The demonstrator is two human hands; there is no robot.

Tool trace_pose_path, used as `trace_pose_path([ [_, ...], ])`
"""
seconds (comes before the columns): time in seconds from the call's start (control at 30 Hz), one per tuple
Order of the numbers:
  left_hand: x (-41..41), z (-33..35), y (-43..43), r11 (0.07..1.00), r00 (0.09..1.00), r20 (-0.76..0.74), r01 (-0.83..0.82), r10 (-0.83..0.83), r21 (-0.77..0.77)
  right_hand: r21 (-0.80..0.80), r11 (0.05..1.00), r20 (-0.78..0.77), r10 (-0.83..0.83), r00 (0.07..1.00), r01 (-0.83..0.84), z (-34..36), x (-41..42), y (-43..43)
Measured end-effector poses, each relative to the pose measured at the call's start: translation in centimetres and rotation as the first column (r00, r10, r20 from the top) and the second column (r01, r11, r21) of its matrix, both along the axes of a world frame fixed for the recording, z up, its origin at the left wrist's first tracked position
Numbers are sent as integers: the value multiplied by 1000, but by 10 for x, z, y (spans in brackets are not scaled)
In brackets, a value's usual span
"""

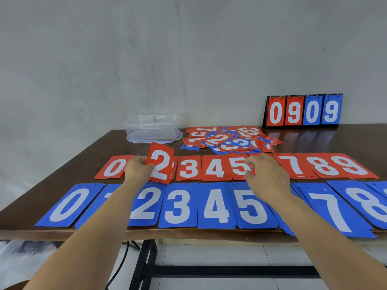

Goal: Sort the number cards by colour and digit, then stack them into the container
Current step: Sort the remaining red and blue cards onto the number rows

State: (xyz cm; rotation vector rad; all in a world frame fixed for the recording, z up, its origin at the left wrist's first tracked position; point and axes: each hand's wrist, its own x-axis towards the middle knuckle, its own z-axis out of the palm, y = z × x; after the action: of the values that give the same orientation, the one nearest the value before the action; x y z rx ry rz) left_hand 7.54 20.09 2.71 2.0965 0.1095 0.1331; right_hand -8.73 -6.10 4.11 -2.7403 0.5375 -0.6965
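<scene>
The left hand [138, 168] pinches the red 2 [160, 164] by its left edge, thumb on the face, and holds it tilted just above the red row [214, 168], over the gap between the red 0 and 3. The right hand [268, 176] hovers palm down over the same row between 5 and 7, its fingers curled at the right edge of the 5; whether it has hold of a card cannot be told.

The red row reads 0, 3, 4, 5, 7, 8, 9. In front of it, the blue row [216, 206] reads 0, 2, 3, 4, 5, 7, 8, with the arms covering other cards.

Behind the rows a mixed heap [228, 139] of red and blue cards lies on the worktop [314, 141], with the clear container [152, 128] to its left. A scoreboard [303, 110] at the back right reads 0 9 in red and 0 9 in blue.
</scene>
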Motion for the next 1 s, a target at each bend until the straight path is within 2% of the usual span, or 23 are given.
trace_pose_path([
  [0.2, 32, -9, -14, 994, 1000, -4, -15, 15, 104, -16, 999, 38, 51, 998, -50, 5, 33, -16],
  [0.3, 42, -15, -15, 970, 1000, -26, -5, 12, 242, -21, 997, 50, 79, 996, -78, 9, 48, -21],
  [0.4, 45, -23, -15, 866, 998, -54, 14, 15, 500, -46, 995, 44, 92, 995, -90, 12, 62, -24],
  [0.5, 47, -24, -16, 780, 997, -57, -6, 53, 626, -63, 994, 23, 93, 995, -92, 13, 74, -30],
  [0.67, 48, -16, -24, 756, 1000, -25, 4, 17, 654, -73, 995, -37, 67, 997, -69, 8, 92, -51],
  [0.83, 54, -5, -48, 823, 997, 52, 18, -58, 567, -76, 995, -42, 57, 997, -60, 3, 108, -74],
  [1.0, 58, -1, -81, 861, 987, 76, 85, -142, 501, -74, 997, -130, 18, 991, -27, -6, 116, -103],
])
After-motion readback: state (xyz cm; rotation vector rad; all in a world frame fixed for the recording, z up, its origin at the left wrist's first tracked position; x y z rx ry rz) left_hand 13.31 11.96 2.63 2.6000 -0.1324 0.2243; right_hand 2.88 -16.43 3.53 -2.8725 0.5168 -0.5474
